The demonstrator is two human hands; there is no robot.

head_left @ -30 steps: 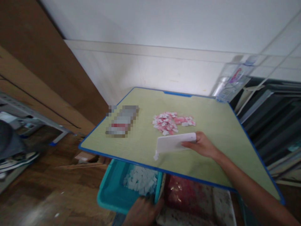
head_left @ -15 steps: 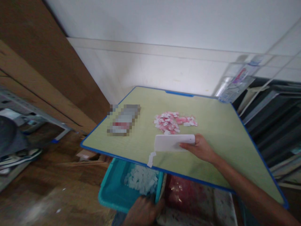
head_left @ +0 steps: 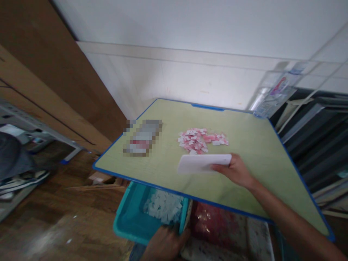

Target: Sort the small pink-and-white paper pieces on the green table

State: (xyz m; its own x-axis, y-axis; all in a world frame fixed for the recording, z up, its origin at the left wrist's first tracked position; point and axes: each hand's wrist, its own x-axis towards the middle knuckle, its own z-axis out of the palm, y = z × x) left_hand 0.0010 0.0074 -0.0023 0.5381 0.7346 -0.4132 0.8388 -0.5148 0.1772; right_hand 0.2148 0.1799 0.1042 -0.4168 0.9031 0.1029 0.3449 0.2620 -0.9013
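My right hand (head_left: pixel 237 170) is closed on the right end of a white, flat plastic scraper (head_left: pixel 197 164), thumb on its near face. The scraper is tilted over the yellow-green tabletop, just on the near side of a pile of small pink and white pieces (head_left: pixel 193 140). Below the table's front edge stands a teal basin (head_left: pixel 122 221) with many small white pieces (head_left: pixel 164 206) in it. My left hand (head_left: pixel 165 243) is closed at the basin's near right rim; its fingertips are partly hidden.
The blue-edged table (head_left: pixel 252 141) stands against a white wall. A pixelated object (head_left: pixel 144 137) lies at its left, and a clear plastic bottle (head_left: pixel 277 92) stands at the back right corner. Dark panels (head_left: pixel 315 137) lean on the right. A reddish bag (head_left: pixel 212 221) is under the table.
The few white pieces by the table's front edge are gone from the tabletop. My right hand has shifted slightly right with the scraper. My left hand stays at the basin.
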